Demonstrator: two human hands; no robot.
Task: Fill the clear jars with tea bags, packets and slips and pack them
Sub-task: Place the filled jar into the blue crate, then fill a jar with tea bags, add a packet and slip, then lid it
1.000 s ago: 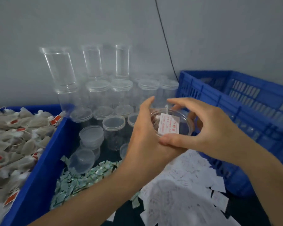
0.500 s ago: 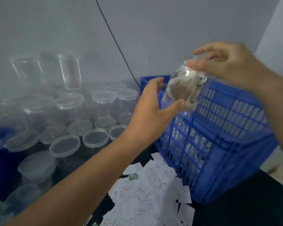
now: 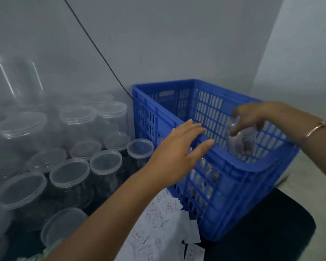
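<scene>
My right hand [image 3: 252, 117] grips the top of a filled clear jar [image 3: 241, 142] and holds it inside the blue slatted crate [image 3: 239, 166], below the crate's rim. Brown tea bags show through the jar's wall. My left hand [image 3: 179, 151] hovers open over the crate's near left rim, fingers spread, holding nothing. White printed slips [image 3: 164, 228] lie scattered on the dark table in front of the crate. Several clear jars with lids [image 3: 70, 176] stand to the left.
Taller stacks of clear jars [image 3: 17, 85] rise at the far left against the grey wall. A black cable [image 3: 100, 55] runs down the wall behind the crate. A few green packets [image 3: 51, 249] show at the bottom left edge. More jars are faintly visible through the crate's slats.
My right hand has carried the filled jar from above the crate's rim down into the crate. My left hand has let go of the jar and opened.
</scene>
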